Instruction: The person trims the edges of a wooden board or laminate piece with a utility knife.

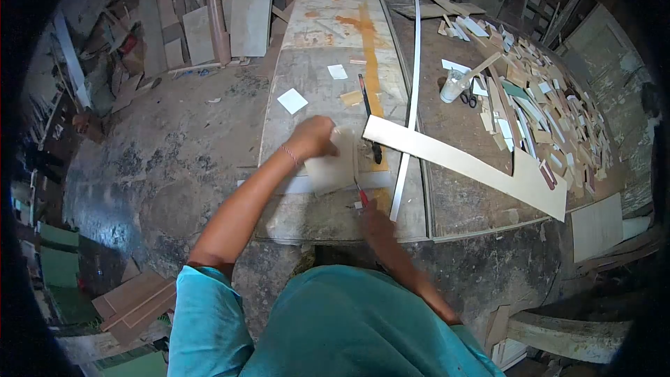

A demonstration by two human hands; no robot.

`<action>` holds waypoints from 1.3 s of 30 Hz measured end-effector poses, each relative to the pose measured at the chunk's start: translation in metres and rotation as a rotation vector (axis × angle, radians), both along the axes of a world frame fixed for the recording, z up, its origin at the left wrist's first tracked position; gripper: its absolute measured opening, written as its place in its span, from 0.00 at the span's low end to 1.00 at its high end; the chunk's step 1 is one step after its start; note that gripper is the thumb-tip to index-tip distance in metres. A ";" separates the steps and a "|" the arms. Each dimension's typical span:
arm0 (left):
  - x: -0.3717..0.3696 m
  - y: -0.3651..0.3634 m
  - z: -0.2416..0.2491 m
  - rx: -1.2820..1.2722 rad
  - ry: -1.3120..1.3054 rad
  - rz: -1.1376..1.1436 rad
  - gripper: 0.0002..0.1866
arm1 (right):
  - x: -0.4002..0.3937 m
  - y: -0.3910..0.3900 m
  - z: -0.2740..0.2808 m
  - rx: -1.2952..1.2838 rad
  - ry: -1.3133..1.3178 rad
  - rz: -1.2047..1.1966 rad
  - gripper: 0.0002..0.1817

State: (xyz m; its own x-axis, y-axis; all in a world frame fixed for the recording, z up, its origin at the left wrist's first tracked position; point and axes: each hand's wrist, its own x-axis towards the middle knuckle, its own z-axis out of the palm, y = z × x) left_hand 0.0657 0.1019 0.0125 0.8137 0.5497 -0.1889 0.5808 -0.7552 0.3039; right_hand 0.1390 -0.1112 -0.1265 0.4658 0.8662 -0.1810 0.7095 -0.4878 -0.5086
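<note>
My left hand has its fingers curled at the upper edge of a pale square sheet, which is smeared by motion. The sheet overlaps a white strip lying across the workbench. Closer to the bench's front edge, my right hand is closed around a red-handled tool. Its thin tip points up at the sheet's right edge. Right of the sheet lies a black bar-like tool, partly covered by a long pale L-shaped board.
Farther up the bench lie two small white pieces. A long white strip runs along the right side. Beyond it are scissors, a cup with a stick, and a heap of offcuts.
</note>
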 end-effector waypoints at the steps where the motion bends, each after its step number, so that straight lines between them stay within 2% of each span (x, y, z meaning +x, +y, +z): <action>1: 0.000 0.008 -0.001 -0.054 0.026 0.031 0.14 | -0.004 0.000 0.004 -0.052 0.079 -0.063 0.17; 4: 0.004 0.005 -0.002 -0.023 0.049 0.057 0.15 | -0.003 0.006 0.012 -0.121 0.053 -0.065 0.17; 7: 0.012 -0.020 0.011 0.107 0.076 -0.060 0.16 | 0.019 0.017 0.035 -0.150 0.058 0.145 0.18; 10: 0.018 -0.023 0.006 0.186 0.067 -0.098 0.17 | 0.024 0.026 0.036 -0.223 0.066 0.111 0.19; 16: 0.004 0.007 -0.006 -0.049 -0.016 0.071 0.21 | -0.009 0.002 -0.002 -0.017 0.079 -0.134 0.21; 17: 0.003 0.015 -0.018 -0.039 -0.032 0.083 0.23 | -0.007 0.004 -0.003 -0.044 0.087 -0.114 0.20; 20: 0.004 0.018 -0.011 -0.113 0.028 0.123 0.24 | 0.005 0.007 0.001 -0.092 0.088 -0.064 0.20; 23: 0.004 0.025 -0.011 -0.046 0.006 0.115 0.23 | 0.006 0.007 -0.002 -0.078 0.064 -0.037 0.21; 26: 0.008 0.024 -0.013 0.122 0.088 0.165 0.27 | 0.001 0.008 -0.004 -0.062 0.057 -0.038 0.24; 29: 0.002 0.021 -0.051 0.233 -0.024 0.251 0.39 | 0.002 0.006 -0.009 -0.005 0.042 0.000 0.26; 32: -0.010 0.003 -0.090 0.441 -0.313 0.442 0.48 | 0.007 0.008 -0.022 0.047 0.047 -0.006 0.27; 35: -0.017 -0.023 -0.124 0.424 -0.338 0.348 0.50 | 0.002 0.007 -0.013 0.048 0.060 -0.021 0.25; 38: -0.025 -0.060 -0.126 0.352 -0.419 0.124 0.47 | 0.003 0.009 0.001 -0.028 0.105 -0.038 0.21; 39: -0.028 -0.062 -0.133 0.312 -0.377 0.116 0.46 | 0.003 0.010 0.001 -0.034 0.121 -0.038 0.21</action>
